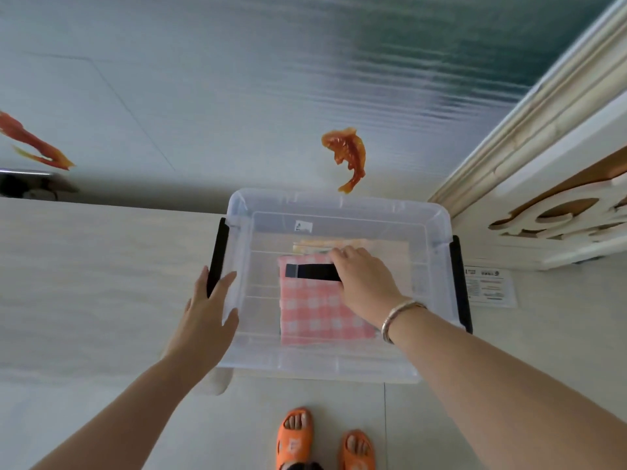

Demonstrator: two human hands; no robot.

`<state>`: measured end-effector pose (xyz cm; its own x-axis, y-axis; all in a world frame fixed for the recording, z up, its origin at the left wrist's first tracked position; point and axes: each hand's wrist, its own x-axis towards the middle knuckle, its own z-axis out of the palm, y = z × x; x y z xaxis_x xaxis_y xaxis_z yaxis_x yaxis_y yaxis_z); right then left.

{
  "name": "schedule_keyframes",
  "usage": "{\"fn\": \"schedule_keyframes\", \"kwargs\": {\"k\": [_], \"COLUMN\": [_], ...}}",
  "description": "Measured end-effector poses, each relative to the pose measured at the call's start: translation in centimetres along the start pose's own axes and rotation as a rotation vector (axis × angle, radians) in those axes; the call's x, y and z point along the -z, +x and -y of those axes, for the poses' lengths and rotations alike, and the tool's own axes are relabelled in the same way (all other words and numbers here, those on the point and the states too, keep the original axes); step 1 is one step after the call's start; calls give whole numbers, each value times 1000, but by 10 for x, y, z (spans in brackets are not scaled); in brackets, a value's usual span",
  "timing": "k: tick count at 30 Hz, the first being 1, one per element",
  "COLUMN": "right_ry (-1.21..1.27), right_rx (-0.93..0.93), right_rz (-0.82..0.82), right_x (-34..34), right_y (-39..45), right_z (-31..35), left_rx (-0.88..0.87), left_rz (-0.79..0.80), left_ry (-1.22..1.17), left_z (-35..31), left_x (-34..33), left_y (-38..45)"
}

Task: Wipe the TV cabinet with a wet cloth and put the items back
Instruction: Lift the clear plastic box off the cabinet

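Note:
A clear plastic storage box (437, 218) with black side latches sits on the pale TV cabinet top (84, 283). Inside it lies a folded pink checked cloth (315, 313). A black rectangular item (310, 272) rests on the cloth's far edge, and my right hand (364, 283) reaches into the box and grips its right end. My left hand (207, 317) rests with straight fingers against the box's left wall, beside the left latch (217, 256). Some pale flat things lie behind the cloth, partly hidden.
A white carved cabinet (559, 212) stands at the right. A printed sheet (488, 286) lies right of the box. The wall behind bears orange fish decals (346, 154). A dark object (27, 184) sits at the far left. My orange slippers (295, 435) show below the cabinet edge.

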<state>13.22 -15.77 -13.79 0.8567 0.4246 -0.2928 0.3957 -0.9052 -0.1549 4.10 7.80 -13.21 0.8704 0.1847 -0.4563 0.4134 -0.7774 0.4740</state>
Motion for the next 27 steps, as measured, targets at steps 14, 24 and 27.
{"fn": "schedule_keyframes", "kwargs": {"k": [14,24,27], "right_ry": [71,-88,-91], "right_rx": [-133,-311,-346], "right_rz": [7,42,73], "right_x": [52,39,17], "right_y": [-83,-182,-201], "right_z": [-81,-271,-321], "left_rx": [-135,-261,-231], "left_rz": [89,216,252], "left_ry": [78,135,136], "left_z": [-96,-260,-293], "left_x": [-7,-147,-199], "left_y": [-8,-35,-42]}}
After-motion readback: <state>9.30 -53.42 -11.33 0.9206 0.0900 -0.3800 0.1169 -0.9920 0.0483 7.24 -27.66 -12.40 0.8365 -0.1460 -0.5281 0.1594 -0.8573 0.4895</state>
